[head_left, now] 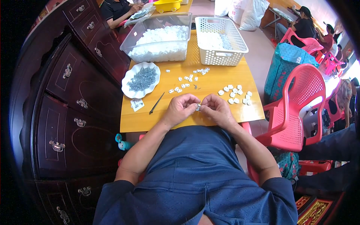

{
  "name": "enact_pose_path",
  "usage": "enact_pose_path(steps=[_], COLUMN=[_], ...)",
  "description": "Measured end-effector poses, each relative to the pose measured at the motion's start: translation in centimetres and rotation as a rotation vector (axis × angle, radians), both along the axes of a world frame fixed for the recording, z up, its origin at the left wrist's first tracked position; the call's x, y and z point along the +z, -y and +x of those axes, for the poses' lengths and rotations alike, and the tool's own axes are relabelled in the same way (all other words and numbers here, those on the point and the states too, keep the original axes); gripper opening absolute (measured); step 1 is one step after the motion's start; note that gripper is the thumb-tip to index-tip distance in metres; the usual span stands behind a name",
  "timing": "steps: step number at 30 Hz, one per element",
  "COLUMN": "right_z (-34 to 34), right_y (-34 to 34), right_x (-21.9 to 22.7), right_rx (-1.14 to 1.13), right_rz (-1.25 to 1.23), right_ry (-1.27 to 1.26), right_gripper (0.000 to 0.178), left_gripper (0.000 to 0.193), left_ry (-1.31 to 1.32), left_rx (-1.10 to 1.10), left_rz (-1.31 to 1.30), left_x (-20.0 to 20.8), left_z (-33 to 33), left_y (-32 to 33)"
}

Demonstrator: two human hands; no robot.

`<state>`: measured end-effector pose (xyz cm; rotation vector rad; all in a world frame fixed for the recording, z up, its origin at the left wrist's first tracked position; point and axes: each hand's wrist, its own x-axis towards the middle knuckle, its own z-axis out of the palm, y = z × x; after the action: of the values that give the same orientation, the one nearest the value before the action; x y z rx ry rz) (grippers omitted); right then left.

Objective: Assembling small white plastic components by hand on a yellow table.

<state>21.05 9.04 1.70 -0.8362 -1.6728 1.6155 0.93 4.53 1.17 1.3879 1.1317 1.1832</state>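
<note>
Near the table's front edge, my left hand (183, 110) and my right hand (216, 108) meet fingertip to fingertip. Pinched between them is a small white plastic piece (198, 107), mostly covered by the fingers. Beyond my hands lie several loose white pieces with dark holes (186, 78). Two tiny grey bits (195, 86) rest just ahead of my fingers. To the right is a scattered group of rounder white pieces (232, 95). A thin dark pointed tool (157, 103) lies left of my left hand.
A scalloped white plate (125, 83) of small grey parts stands left, beside a printed tag (137, 105). Behind are a clear bin (153, 57) and a white perforated basket (221, 60), both holding white pieces. Dark drawers (75, 93) flank the left; a pink chair (296, 108) stands right.
</note>
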Motion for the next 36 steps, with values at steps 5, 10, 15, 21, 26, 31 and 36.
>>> enact_pose_path(steps=[5, 10, 15, 21, 26, 31, 36], right_z=[-0.4, -0.6, -1.1, -1.3, -1.3, -1.1, -1.0], right_y=[0.2, 0.4, 0.3, 0.8, 1.0, 0.6, 0.5], right_x=[-0.7, -0.2, -0.5, 0.1, 0.3, 0.1, 0.0], right_rx=[-0.025, -0.093, -0.144, -0.154, -0.148, -0.119, -0.095], right_rz=[-0.046, -0.061, -0.087, -0.156, -0.161, -0.194, -0.202], right_ry=[-0.082, -0.11, -0.211, -0.243, -0.249, -0.217, -0.222], right_gripper=[0.013, 0.012, 0.013, 0.014, 0.014, 0.011, 0.01], left_gripper=[0.012, 0.016, 0.036, 0.037, 0.028, 0.028, 0.029], left_ry=[0.004, -0.045, -0.252, -0.605, -0.656, -0.654, -0.642], left_rx=[0.004, 0.052, 0.117, 0.225, 0.256, 0.251, 0.235], left_rz=[0.028, 0.101, 0.239, 0.43, 0.527, 0.553, 0.591], left_x=[0.1, 0.4, 1.9, 2.1, 2.2, 2.1, 2.2], left_z=[-0.1, 0.3, 1.5, 1.6, 1.6, 1.6, 1.6], left_y=[0.0, 0.1, 0.8, 1.1, 1.2, 1.1, 1.1])
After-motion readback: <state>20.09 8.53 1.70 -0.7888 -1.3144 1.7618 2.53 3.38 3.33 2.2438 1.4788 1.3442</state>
